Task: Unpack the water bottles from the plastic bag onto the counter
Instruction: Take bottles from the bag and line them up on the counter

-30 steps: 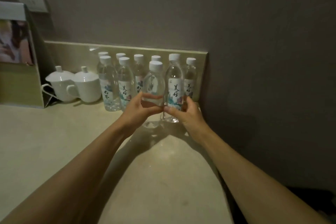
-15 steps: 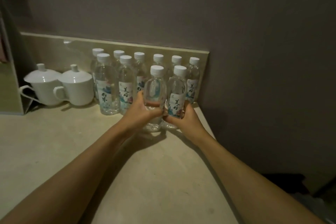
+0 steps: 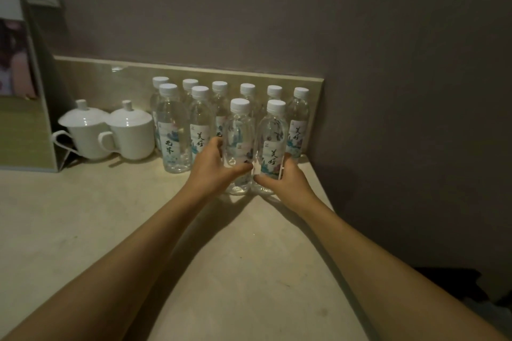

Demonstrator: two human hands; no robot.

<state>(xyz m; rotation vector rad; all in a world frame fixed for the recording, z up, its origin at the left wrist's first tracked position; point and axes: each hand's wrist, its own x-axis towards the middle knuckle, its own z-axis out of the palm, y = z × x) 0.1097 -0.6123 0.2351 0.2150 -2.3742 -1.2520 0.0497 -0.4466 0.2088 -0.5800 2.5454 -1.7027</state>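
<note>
your left hand (image 3: 213, 167) and right hand (image 3: 286, 183) each clasp a front bottle (image 3: 239, 147); shoving toward 12 o'clock could topple the back row (image 3: 248, 97).

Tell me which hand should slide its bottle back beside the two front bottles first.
Left, probably. The left hand grips the bottle nearest the front-row gap; the right hand holds the outer bottle.
</note>
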